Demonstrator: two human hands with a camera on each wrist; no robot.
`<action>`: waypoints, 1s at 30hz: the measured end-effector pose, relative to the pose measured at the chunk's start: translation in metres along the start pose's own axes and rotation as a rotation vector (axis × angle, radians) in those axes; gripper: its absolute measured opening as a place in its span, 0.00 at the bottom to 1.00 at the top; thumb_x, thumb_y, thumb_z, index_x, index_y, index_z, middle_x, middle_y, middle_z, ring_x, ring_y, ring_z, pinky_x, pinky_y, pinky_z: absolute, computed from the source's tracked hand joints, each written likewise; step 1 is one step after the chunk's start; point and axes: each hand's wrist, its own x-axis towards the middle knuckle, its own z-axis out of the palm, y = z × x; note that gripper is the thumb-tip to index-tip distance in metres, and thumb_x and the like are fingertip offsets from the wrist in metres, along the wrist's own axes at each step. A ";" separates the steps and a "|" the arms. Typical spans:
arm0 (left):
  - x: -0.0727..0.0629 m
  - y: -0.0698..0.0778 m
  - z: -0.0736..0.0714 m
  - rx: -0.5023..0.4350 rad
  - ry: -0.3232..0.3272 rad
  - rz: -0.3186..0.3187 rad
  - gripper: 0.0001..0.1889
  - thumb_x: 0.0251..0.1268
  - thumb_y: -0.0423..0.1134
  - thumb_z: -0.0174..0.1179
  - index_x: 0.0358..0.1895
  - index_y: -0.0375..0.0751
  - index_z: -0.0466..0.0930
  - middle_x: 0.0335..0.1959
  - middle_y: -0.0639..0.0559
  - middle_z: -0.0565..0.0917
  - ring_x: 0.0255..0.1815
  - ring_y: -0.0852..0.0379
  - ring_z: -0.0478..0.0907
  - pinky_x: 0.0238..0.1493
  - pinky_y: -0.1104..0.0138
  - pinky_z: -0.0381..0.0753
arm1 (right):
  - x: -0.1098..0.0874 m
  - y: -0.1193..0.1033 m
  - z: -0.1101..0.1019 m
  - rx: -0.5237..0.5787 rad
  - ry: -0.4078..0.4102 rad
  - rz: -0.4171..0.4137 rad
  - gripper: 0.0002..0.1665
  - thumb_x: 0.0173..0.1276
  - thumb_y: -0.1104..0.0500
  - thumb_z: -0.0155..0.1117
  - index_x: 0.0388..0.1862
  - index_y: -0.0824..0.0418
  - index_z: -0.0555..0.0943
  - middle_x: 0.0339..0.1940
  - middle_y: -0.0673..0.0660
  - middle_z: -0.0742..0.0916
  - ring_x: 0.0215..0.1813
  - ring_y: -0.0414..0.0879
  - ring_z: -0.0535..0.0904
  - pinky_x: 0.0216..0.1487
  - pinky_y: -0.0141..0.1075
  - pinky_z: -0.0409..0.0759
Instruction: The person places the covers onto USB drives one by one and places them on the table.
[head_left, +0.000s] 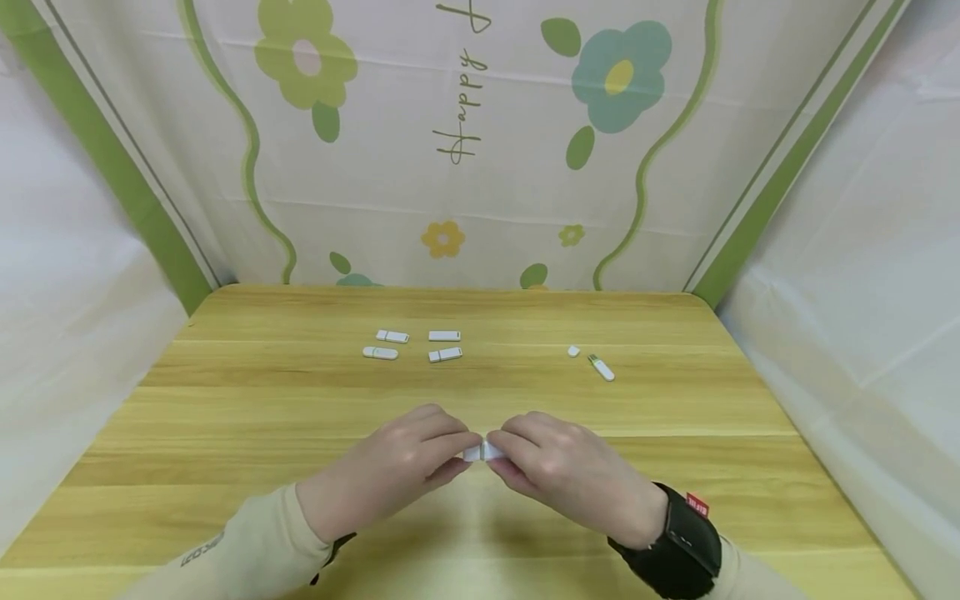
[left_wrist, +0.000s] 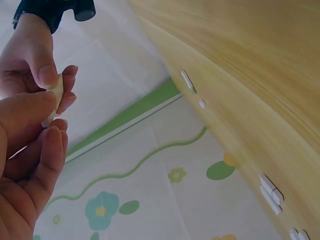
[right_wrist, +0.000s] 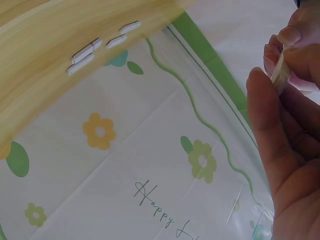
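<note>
Near the middle of the table, a small white USB stick [head_left: 492, 451] is held between both hands, with a seam or narrow gap across its middle. My left hand [head_left: 408, 450] pinches one end between thumb and fingers. The other end is pinched by my right hand [head_left: 570, 462]. Fingers cover much of the stick; whether cap and body are joined I cannot tell. In the left wrist view the white piece [left_wrist: 59, 90] shows edge-on between the fingertips. From the right wrist, the stick [right_wrist: 281, 75] appears between thumb and finger.
Several white USB sticks [head_left: 446, 355] lie grouped beyond the hands, slightly left. Farther right lies an uncapped USB stick [head_left: 602, 368] with its connector showing, a loose white cap [head_left: 573, 352] beside it. The wooden table [head_left: 225, 400] meets a flowered curtain [head_left: 390, 167] at the back.
</note>
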 end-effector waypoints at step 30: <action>0.003 -0.008 0.008 0.042 0.070 0.070 0.17 0.42 0.28 0.78 0.40 0.34 0.86 0.35 0.53 0.83 0.36 0.61 0.80 0.44 0.80 0.77 | 0.003 0.003 0.007 -0.020 0.002 -0.053 0.11 0.67 0.61 0.70 0.45 0.66 0.84 0.35 0.51 0.83 0.35 0.40 0.80 0.38 0.23 0.79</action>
